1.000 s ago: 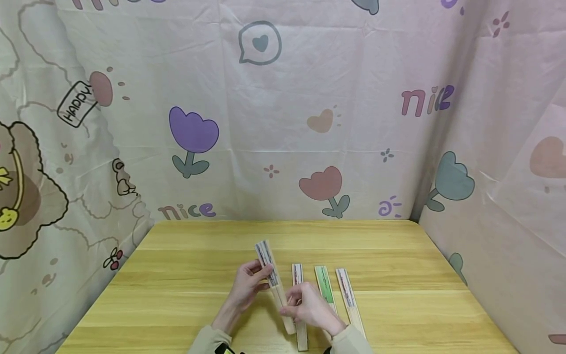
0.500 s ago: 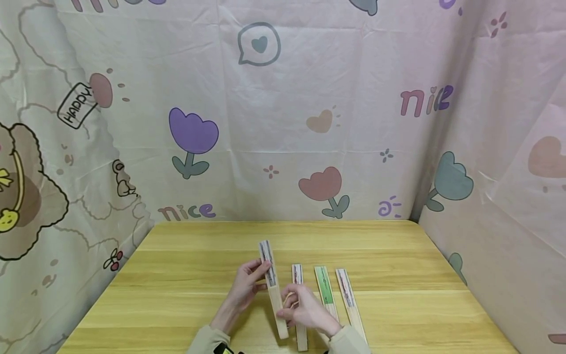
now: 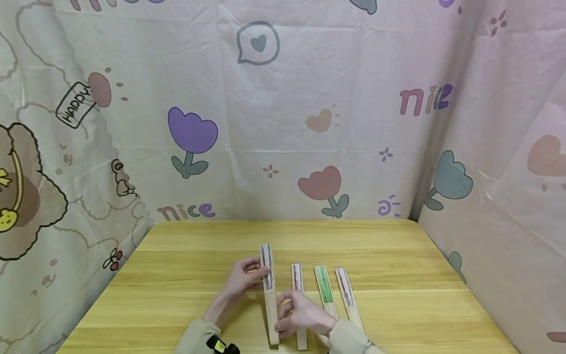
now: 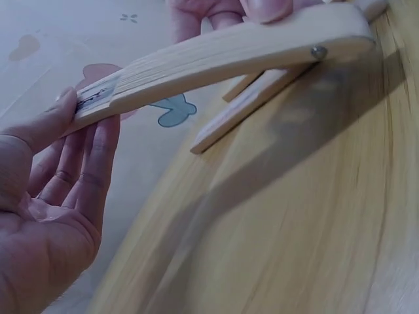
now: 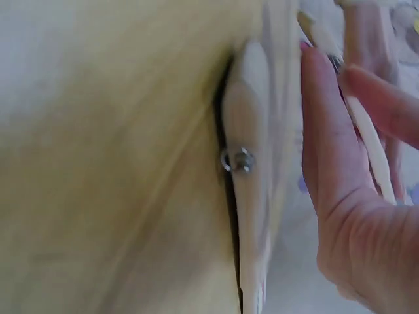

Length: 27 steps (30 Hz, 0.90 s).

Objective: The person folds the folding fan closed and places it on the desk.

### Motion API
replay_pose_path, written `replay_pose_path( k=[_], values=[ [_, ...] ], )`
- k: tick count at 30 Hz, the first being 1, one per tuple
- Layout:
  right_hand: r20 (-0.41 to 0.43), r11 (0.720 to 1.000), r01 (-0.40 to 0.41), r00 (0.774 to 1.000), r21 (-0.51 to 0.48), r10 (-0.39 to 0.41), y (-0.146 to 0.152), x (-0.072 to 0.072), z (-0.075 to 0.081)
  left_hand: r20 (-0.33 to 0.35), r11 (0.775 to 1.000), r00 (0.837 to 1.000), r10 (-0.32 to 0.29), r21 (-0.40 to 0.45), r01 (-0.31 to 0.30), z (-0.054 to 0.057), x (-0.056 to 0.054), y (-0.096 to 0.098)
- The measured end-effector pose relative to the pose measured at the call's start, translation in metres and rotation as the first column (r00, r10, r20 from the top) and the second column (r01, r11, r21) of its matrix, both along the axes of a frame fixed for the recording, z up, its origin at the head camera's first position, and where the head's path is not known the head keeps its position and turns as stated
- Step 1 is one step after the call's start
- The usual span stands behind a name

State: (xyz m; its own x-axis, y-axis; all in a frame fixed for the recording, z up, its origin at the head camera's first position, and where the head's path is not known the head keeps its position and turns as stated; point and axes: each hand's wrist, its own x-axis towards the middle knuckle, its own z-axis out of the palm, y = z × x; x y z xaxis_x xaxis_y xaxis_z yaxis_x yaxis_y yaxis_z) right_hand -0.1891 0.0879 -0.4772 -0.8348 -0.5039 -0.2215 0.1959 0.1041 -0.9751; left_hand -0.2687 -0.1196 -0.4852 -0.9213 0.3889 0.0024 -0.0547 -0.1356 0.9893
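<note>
In the head view my left hand (image 3: 242, 281) pinches a folded hand fan (image 3: 270, 309) near its upper, printed end, thumb in front and fingers behind. My right hand (image 3: 306, 314) holds the same fan by its bare wooden lower end, fingers bent and thumb against its side. The fan stands tilted over the table, its ribs gathered together. The left wrist view shows its pale wooden ribs (image 4: 216, 59) and a metal rivet (image 4: 319, 52) close to the right fingers. Just right of it lies a second folded fan (image 3: 297, 275), partly covered by my right hand.
A green folded fan (image 3: 325, 285) and another pale printed fan (image 3: 347, 290) lie farther right on the wooden table (image 3: 199, 275). In the right wrist view a fan with a metal ring (image 5: 245, 196) lies beside my hand. A patterned cloth (image 3: 265, 123) hangs behind.
The held fan has swung from a slant to nearly straight up and down, its lower end shifting left and nearer me. Both hands have moved slightly with it; the other fans stay put.
</note>
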Motion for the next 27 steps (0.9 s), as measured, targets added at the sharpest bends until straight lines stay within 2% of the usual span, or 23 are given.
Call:
replay_pose_path(
  k=[7, 12, 19, 27],
  values=[
    [0.061, 1.000, -0.023, 0.998, -0.005, 0.023, -0.004, -0.005, -0.001, -0.035, 0.999, 0.999, -0.039, -0.010, 0.039, -0.003, -0.018, -0.011],
    [0.094, 0.999, -0.041, 0.995, -0.017, 0.043, -0.008, -0.009, -0.002, -0.064, 0.996, 0.997, -0.046, -0.082, 0.041, -0.005, -0.027, -0.018],
    [0.074, 0.998, -0.004, 0.997, 0.061, -0.001, -0.016, -0.009, -0.004, -0.058, 0.985, 0.998, -0.032, -0.169, 0.022, -0.012, -0.031, -0.019],
    [0.029, 0.989, 0.007, 1.000, 0.145, -0.011, -0.020, -0.011, -0.001, -0.078, 0.979, 0.997, -0.001, -0.203, -0.015, -0.018, -0.032, -0.015]
  ],
)
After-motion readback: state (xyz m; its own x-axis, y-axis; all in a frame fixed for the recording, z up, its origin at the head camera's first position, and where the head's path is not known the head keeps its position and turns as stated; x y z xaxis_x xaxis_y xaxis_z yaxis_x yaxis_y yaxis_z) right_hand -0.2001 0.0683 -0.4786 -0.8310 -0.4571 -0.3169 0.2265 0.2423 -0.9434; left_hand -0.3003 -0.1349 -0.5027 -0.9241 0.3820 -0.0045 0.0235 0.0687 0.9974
